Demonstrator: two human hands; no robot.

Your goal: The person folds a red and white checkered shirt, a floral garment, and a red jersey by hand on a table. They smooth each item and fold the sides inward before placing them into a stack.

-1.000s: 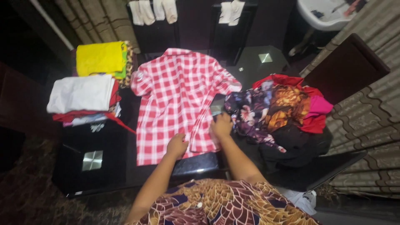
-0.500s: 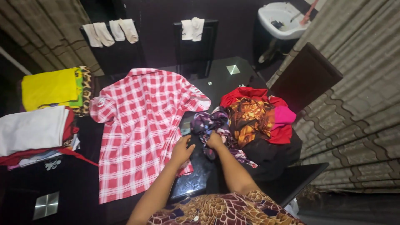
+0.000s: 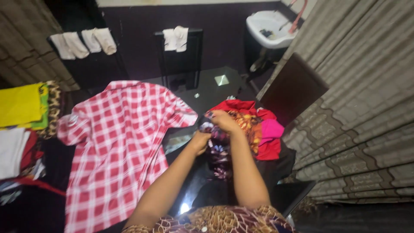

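Your right hand [image 3: 224,121] and left hand [image 3: 200,141] both clench the dark floral garment [image 3: 217,151], which hangs lengthwise below them, right hand higher.

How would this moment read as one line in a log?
left hand: grips dark floral garment | right hand: lifts its upper end | source: mixed clothes pile | beside: red checked shirt lying flat on black table
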